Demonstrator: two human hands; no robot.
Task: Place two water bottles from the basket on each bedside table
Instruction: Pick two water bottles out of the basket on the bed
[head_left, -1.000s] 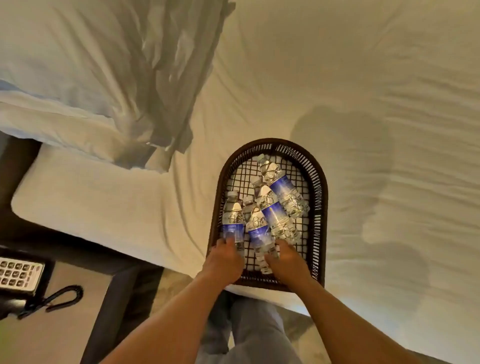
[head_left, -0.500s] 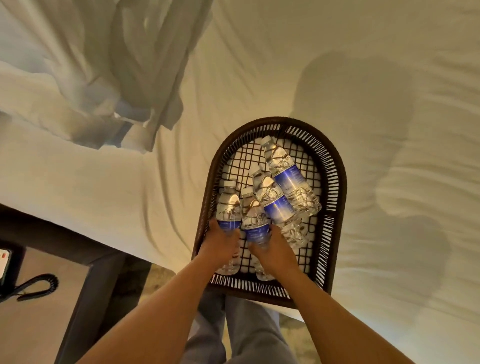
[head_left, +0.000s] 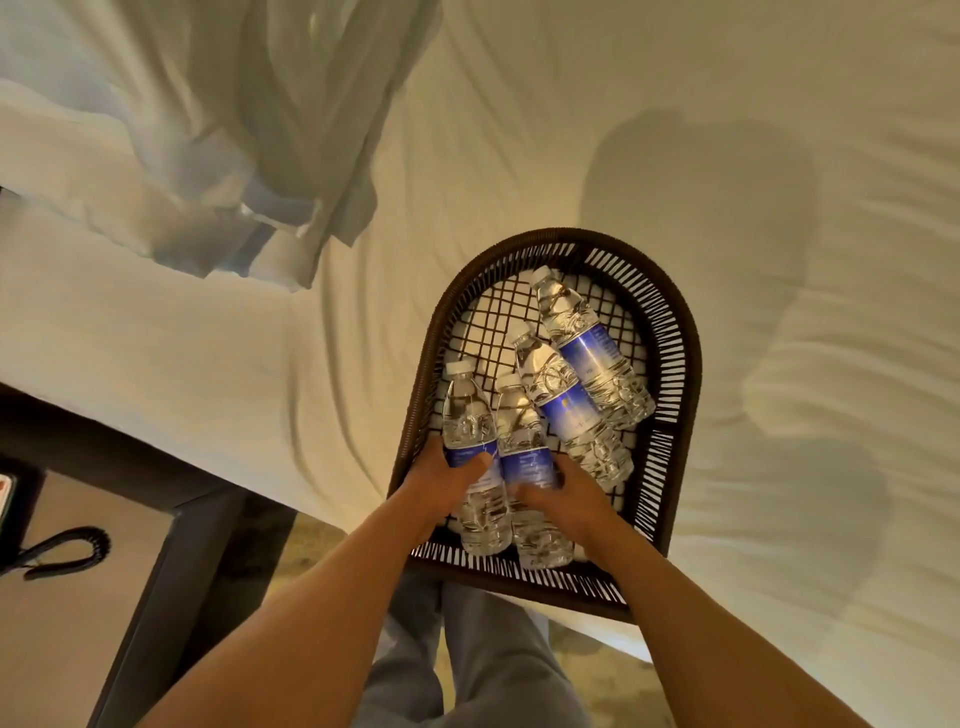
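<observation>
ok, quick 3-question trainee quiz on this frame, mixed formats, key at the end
1. How many water bottles are in the basket?
2. True or false: the left hand grips the leftmost bottle at its label.
3. The basket sits on: A) the bedside table B) the bed C) the floor.

Key: 1. Four. 2. True; the right hand grips the second bottle beside it. 3. B, on the bed, with its near end past the bed's edge.
</observation>
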